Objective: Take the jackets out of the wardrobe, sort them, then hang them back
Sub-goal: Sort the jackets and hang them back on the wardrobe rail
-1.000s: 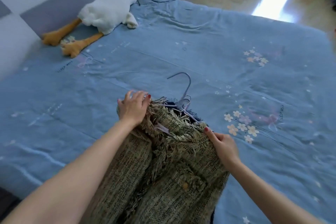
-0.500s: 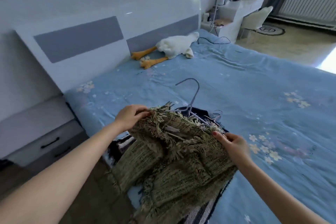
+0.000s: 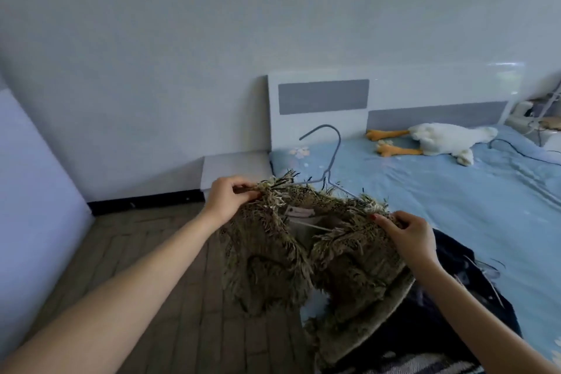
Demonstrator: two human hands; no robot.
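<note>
Pinching opposite shoulders, the left hand [image 3: 226, 200] and right hand [image 3: 409, 235] hold the fringed olive tweed jacket [image 3: 303, 252] level on its grey wire hanger [image 3: 329, 158], hook upward, beside the blue-quilted bed [image 3: 455, 191].

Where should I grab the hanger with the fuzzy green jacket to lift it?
Probably the hanger by its bare neck just below the hook, coming from above. That part sticks up clear of the fuzzy green jacket, whose fringe covers the arms.
</note>
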